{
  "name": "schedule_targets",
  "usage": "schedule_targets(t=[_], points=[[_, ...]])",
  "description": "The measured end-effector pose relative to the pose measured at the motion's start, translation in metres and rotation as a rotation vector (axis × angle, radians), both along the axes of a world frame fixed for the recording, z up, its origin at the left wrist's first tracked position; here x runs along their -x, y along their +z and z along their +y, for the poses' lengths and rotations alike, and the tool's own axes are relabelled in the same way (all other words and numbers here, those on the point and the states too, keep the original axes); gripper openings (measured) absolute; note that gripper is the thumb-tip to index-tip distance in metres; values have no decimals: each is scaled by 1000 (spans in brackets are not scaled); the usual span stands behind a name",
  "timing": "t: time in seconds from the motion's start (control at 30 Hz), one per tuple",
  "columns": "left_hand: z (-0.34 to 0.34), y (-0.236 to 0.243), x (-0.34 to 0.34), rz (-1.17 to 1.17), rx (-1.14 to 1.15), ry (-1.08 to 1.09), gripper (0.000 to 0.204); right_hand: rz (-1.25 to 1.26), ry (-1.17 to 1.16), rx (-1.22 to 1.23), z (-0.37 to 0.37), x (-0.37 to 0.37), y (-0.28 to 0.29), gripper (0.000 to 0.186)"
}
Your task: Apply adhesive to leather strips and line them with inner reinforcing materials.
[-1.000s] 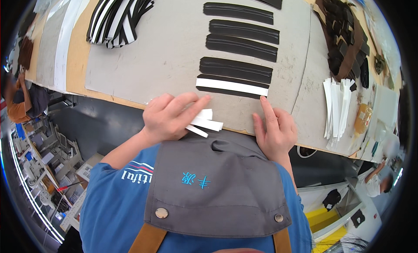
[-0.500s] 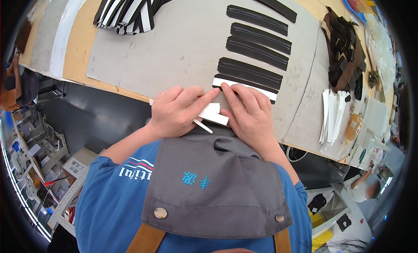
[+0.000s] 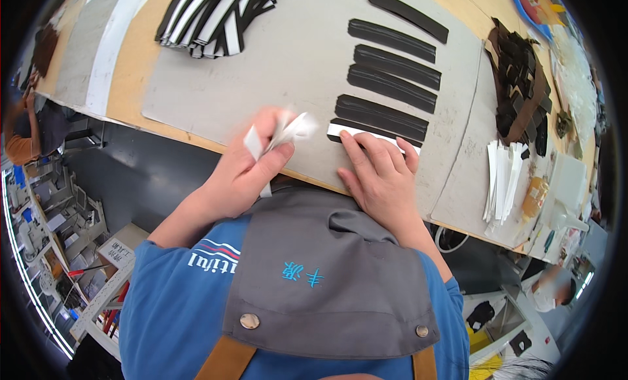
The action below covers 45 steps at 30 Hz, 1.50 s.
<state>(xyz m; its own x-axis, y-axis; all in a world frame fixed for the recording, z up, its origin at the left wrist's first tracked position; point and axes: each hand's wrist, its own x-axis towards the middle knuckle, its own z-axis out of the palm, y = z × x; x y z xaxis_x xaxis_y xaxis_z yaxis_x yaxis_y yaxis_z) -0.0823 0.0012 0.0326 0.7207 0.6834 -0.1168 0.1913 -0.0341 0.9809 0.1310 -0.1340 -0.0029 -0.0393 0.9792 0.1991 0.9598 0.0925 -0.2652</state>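
My left hand (image 3: 241, 170) is raised over the table's front edge, closed on several thin white strips (image 3: 254, 143); motion blurs their upper ends. To the right, my right hand (image 3: 383, 174) lies with its fingers stretched out, fingertips touching a white strip (image 3: 336, 128). That strip lies lengthwise on the nearest black curved strip (image 3: 335, 138), and my fingers cover part of both. Beyond it, more black curved strips (image 3: 383, 113) are set out one behind another, several with a line along their length.
A pile of black-and-white strips (image 3: 212, 17) lies at the far left of the grey board (image 3: 275, 79). At the right are a dark brown heap (image 3: 517, 85), loose white strips (image 3: 502, 180), an amber bottle (image 3: 535, 195) and clear plastic (image 3: 569, 85). The table's front edge runs by my waist.
My left hand has moved away from the right hand, left and up, with the white strips in it. My right hand stays on the laid white strip. The whole view has shifted slightly.
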Motion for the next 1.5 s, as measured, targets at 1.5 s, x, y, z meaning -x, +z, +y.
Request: schedule_targets(t=[1.5], points=[[-18, 11, -67, 73, 319, -104, 14, 1764, -302, 414, -8, -46, 57, 10]])
